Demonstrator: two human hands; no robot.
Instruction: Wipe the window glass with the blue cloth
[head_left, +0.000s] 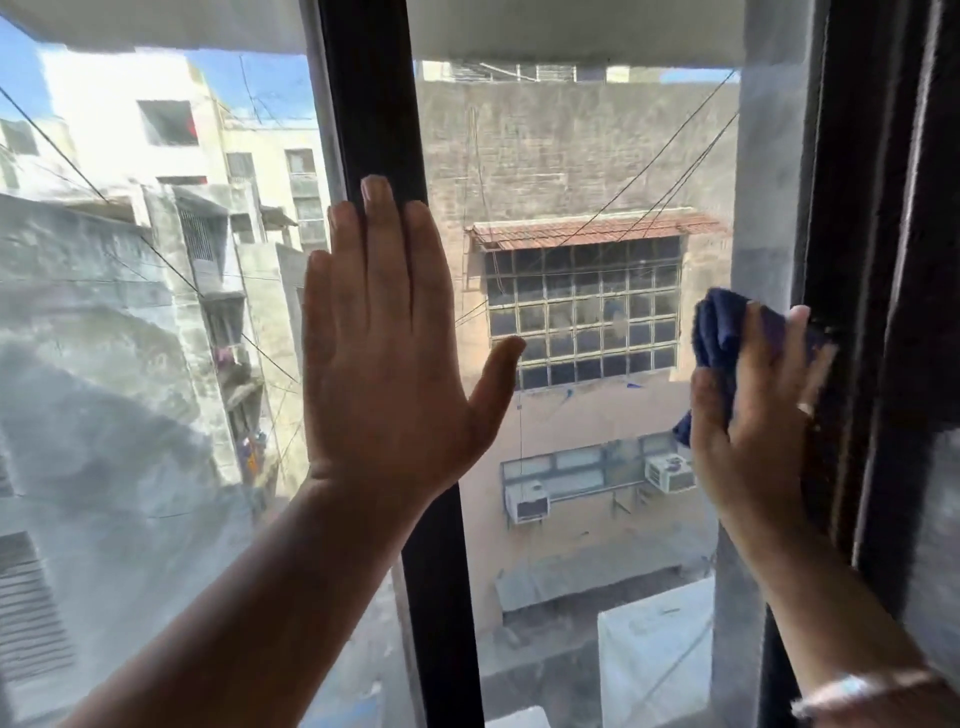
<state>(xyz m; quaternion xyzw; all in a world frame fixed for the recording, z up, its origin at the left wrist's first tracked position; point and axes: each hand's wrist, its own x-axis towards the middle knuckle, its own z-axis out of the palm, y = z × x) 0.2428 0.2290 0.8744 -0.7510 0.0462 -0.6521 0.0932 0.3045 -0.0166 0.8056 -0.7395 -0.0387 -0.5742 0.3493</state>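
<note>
Cloth (719, 332) bunched under right hand (748, 415), fingers curled over it, pressed to glass (571, 467) beside right frame (883, 312). Left hand (384, 353) flat, fingers spread, holding nothing, across centre mullion (374, 93). Bracelet (857, 691) on right wrist.

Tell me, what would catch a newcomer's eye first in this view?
Two hands against a window: the left hand lies flat, fingers spread, over the dark frame bar in the middle, while the right hand presses a blue cloth to the glass at the right edge. The left pane looks hazy and smeared; the right pane shows a brick building clearly.
</note>
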